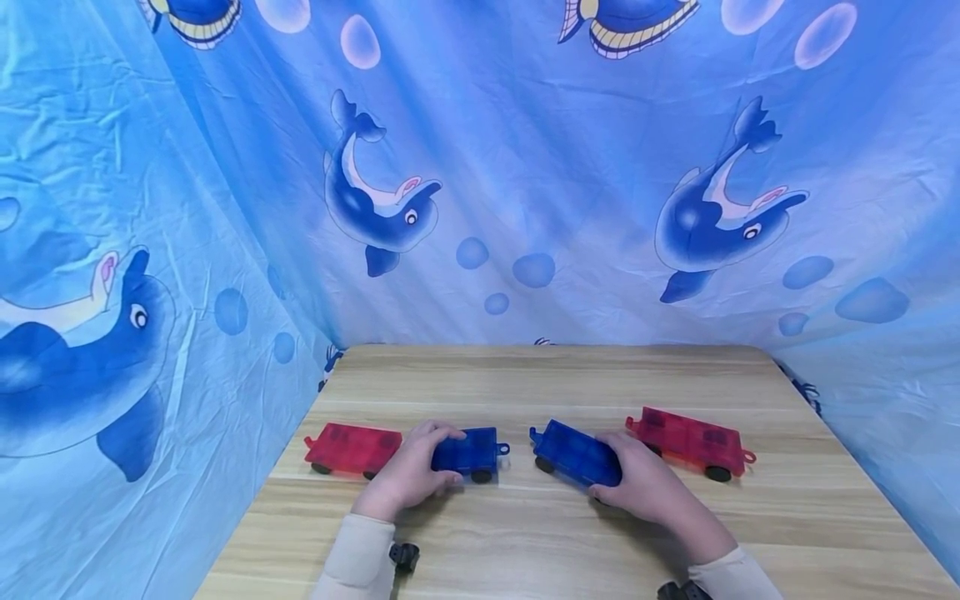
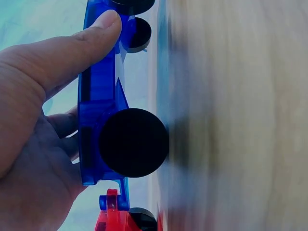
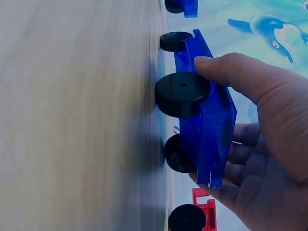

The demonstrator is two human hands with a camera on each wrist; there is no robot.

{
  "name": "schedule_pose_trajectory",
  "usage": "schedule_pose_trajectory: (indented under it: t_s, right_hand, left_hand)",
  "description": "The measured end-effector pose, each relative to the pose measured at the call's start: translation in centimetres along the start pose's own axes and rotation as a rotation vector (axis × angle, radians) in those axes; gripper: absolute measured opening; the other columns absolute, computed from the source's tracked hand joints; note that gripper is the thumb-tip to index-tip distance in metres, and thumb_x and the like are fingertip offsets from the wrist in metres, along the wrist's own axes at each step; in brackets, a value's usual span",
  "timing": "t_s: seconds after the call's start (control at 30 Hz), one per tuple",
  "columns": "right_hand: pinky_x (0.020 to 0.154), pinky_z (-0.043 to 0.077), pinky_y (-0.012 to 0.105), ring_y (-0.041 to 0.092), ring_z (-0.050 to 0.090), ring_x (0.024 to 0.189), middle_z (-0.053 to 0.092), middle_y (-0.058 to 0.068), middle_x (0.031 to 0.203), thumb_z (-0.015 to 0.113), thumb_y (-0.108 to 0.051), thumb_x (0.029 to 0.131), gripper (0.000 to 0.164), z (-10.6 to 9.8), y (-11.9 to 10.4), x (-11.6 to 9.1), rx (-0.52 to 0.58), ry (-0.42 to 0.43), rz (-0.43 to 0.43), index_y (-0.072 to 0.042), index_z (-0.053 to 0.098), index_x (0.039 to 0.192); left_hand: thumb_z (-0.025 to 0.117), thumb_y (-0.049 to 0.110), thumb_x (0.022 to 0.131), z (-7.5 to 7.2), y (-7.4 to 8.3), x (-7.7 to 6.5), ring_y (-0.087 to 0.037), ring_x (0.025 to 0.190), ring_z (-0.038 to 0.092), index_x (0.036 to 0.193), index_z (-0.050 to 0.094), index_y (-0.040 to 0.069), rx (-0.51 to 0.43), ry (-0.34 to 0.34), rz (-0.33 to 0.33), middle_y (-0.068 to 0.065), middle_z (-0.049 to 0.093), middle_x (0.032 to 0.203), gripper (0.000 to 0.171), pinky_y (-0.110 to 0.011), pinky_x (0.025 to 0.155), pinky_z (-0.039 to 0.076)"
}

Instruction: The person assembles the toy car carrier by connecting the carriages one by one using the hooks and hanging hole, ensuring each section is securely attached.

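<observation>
My left hand [image 1: 411,467] grips a blue toy train car [image 1: 474,451] by its sides, thumb on the near side. In the left wrist view, that car's hook end [image 2: 124,192] meets the loop of a red toy train car [image 2: 113,211], which sits at the left in the head view. My right hand [image 1: 637,477] holds a second blue train car [image 1: 576,451], angled with its hook pointing back and left. A gap separates the two blue cars. Black wheels [image 3: 183,94] show beneath the right-hand car.
Another red train car [image 1: 693,440] stands behind and right of my right hand. All the cars are on a wood-grain table [image 1: 510,550]. A blue dolphin-print cloth [image 1: 510,167] hangs behind and along the sides.
</observation>
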State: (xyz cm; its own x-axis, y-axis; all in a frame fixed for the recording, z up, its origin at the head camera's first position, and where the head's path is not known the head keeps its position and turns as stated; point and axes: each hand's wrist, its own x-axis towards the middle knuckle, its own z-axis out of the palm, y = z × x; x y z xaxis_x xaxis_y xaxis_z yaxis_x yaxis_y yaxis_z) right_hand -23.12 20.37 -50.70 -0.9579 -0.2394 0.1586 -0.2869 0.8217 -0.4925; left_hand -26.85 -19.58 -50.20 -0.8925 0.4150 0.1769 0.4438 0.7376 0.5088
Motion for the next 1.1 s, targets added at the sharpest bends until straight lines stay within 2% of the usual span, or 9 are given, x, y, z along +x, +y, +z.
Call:
schedule_pose_trajectory:
  t_s: [0.23, 0.43, 0.53, 0.77, 1.1]
  right_hand:
    - [0.100, 0.053, 0.060, 0.034, 0.058, 0.127, 0.059, 0.012, 0.143, 0.092, -0.040, 0.080, 0.083, 0.11, -0.10, 0.06, 0.016, -0.016, 0.001, -0.006, 0.056, 0.147]
    - [0.105, 0.049, 0.061, 0.037, 0.051, 0.137, 0.057, 0.012, 0.148, 0.090, -0.038, 0.082, 0.081, 0.46, -0.05, -0.07, 0.021, -0.044, 0.000, -0.007, 0.055, 0.149]
    - [0.104, 0.049, 0.062, 0.040, 0.050, 0.138, 0.057, 0.013, 0.147, 0.091, -0.038, 0.081, 0.080, 0.47, 0.01, -0.09, 0.009, -0.033, -0.015, -0.009, 0.056, 0.148]
    - [0.101, 0.053, 0.059, 0.032, 0.056, 0.127, 0.057, 0.010, 0.141, 0.091, -0.036, 0.080, 0.078, 0.32, -0.22, -0.09, -0.019, -0.015, -0.047, -0.011, 0.059, 0.147]
    - [0.107, 0.047, 0.063, 0.041, 0.049, 0.139, 0.057, 0.014, 0.147, 0.089, -0.034, 0.082, 0.080, 0.26, -0.21, -0.13, -0.006, -0.023, -0.037, -0.007, 0.056, 0.149]
  left_hand:
    - [0.091, 0.028, 0.084, -0.12, 0.14, -0.02, -0.030, 0.132, 0.051, 0.137, 0.066, 0.023, -0.005, 0.000, -0.004, -0.002, 0.057, 0.139, 0.059, -0.054, 0.106, 0.050]
    - [0.091, 0.026, 0.084, -0.10, 0.35, -0.31, -0.031, 0.133, 0.050, 0.137, 0.066, 0.023, -0.010, -0.015, -0.028, -0.003, 0.056, 0.140, 0.059, -0.057, 0.106, 0.049]
    - [0.091, 0.026, 0.084, -0.13, 0.41, -0.26, -0.031, 0.133, 0.050, 0.137, 0.066, 0.022, -0.009, -0.013, -0.015, -0.004, 0.056, 0.140, 0.059, -0.056, 0.108, 0.048]
    - [0.091, 0.027, 0.084, -0.10, 0.29, -0.19, -0.030, 0.132, 0.051, 0.138, 0.065, 0.021, -0.006, -0.003, 0.015, -0.002, 0.057, 0.138, 0.059, -0.054, 0.108, 0.048]
    - [0.088, 0.031, 0.087, -0.02, 0.28, -0.07, -0.030, 0.135, 0.049, 0.140, 0.065, 0.025, 0.000, -0.015, 0.023, -0.001, 0.055, 0.141, 0.058, -0.054, 0.107, 0.048]
